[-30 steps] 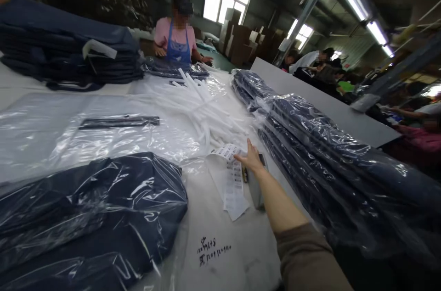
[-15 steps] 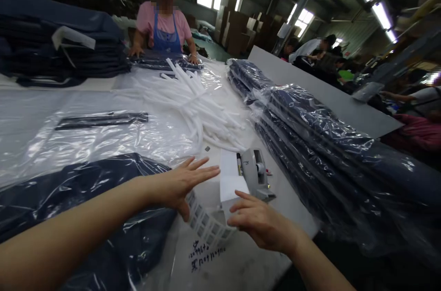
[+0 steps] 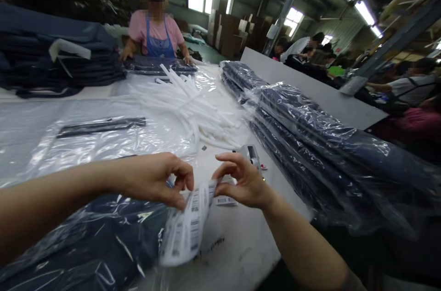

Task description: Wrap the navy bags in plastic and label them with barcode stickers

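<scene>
A white strip of barcode labels (image 3: 188, 226) hangs in a curve between my hands, slightly blurred. My right hand (image 3: 244, 183) pinches its upper end between thumb and fingers. At the strip's left edge, the curled fingers and thumb of my left hand (image 3: 160, 178) grip it. More printed labels (image 3: 226, 200) show under my right hand. Beneath my left forearm lies a dark blue garment in a clear plastic bag (image 3: 113, 231). A grey tape dispenser (image 3: 254, 155) is partly hidden behind my right hand.
White strips (image 3: 200, 107) lie heaped mid-table. Bagged dark garments (image 3: 310, 130) are piled along the right edge. Folded dark garments (image 3: 58, 57) stand at the far left. Across the table, a person in a blue apron (image 3: 158, 41) rests both hands near a bagged garment.
The label strip has come up off the table between my hands. Both hands have gone from spread or loose fingers to gripping it. The view has shifted slightly.
</scene>
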A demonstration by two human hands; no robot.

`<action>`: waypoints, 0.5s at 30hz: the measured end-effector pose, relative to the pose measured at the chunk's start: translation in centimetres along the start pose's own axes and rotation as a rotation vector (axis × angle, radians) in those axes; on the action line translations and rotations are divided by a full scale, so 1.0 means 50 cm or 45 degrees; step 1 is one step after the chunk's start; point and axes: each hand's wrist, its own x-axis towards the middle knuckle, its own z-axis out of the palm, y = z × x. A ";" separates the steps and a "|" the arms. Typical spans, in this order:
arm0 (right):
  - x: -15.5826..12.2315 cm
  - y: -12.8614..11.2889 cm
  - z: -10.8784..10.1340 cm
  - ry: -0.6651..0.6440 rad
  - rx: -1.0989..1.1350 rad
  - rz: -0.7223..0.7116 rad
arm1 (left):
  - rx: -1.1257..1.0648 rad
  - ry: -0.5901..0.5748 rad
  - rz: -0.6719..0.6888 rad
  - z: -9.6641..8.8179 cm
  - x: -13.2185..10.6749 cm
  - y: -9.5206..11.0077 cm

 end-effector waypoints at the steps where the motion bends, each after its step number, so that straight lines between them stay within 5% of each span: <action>1: 0.024 -0.001 0.003 -0.017 0.070 0.037 | -0.049 0.023 0.019 -0.008 -0.006 0.000; 5: 0.093 -0.002 0.025 0.135 0.228 0.170 | -0.310 0.334 0.046 -0.031 -0.025 -0.025; 8: 0.125 -0.001 0.033 0.175 0.237 0.176 | -0.393 0.180 -0.067 -0.039 -0.032 -0.037; 11: 0.132 0.034 0.007 0.017 0.171 0.184 | -0.424 0.087 -0.173 -0.063 -0.047 -0.023; 15: 0.071 0.145 -0.046 -0.302 0.026 0.562 | -0.440 0.214 -0.322 -0.155 -0.107 0.010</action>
